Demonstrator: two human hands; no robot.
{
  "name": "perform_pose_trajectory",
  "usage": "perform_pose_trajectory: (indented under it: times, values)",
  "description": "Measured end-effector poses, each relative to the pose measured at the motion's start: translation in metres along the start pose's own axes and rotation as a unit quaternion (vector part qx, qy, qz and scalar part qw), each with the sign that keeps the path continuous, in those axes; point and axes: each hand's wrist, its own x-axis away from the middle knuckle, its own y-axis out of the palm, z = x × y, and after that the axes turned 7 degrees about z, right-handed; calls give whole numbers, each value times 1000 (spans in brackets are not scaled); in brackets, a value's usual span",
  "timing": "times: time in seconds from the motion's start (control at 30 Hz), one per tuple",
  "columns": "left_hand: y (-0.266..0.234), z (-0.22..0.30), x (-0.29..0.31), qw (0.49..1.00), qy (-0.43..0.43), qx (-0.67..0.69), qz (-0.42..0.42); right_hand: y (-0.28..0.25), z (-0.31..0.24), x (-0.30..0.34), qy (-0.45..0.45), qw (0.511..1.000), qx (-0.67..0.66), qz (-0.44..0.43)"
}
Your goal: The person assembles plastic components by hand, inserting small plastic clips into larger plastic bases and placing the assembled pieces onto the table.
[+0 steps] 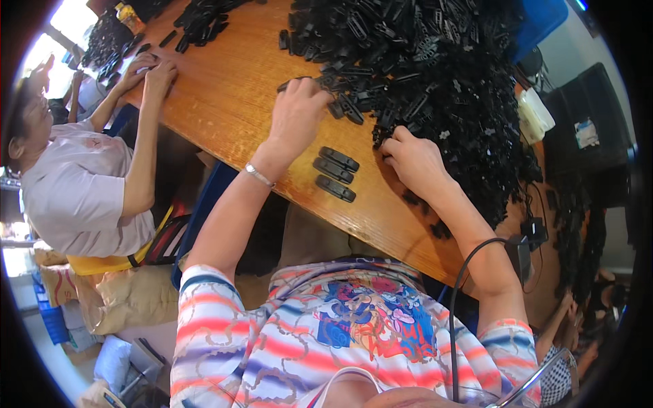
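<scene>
My left hand (298,112) is closed on a long black plastic piece (282,87), whose end shows past the fingers at the edge of the heap. Beside its fingertips lie a few more long black pieces (350,109). My right hand (416,160) has its fingers bent together at the border of the small black parts (469,129); what they pinch is mostly hidden. Between my hands and nearer to me, three smooth, slotted black plastic pieces (335,174) lie side by side on the wooden table (238,88).
A big heap of long black pieces (381,41) covers the far right of the table. Blue bins (544,27) stand behind it. A black cable (454,326) hangs by my right arm. On the left, another person (81,177) works at the same table with both hands.
</scene>
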Motion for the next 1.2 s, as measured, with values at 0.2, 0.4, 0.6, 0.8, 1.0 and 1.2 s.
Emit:
perform_pose_trajectory:
  times: [0.2, 0.4, 0.6, 0.8, 1.0, 1.2]
  values:
    - [3, -4, -4, 1000, 18, 22, 1, 0, -4, 1, -14, 999, -42, 30]
    - [-4, -3, 0, 999, -3, 37, -38, -6, -12, -6, -9, 998, -47, 29]
    - [-11, 12, 10, 995, -42, 75, -42, 5, -17, -13, -20, 998, -53, 32]
    - [-15, 12, 21, 990, -89, 106, -37, -4, -25, -25, -41, 999, -35, -3]
    - [-14, 6, 28, 991, -107, 74, -36, -1, -24, -29, 3, 995, -73, -64]
    - [-12, 11, 26, 989, -120, 72, -43, 8, -19, -43, 81, 952, -290, 50]
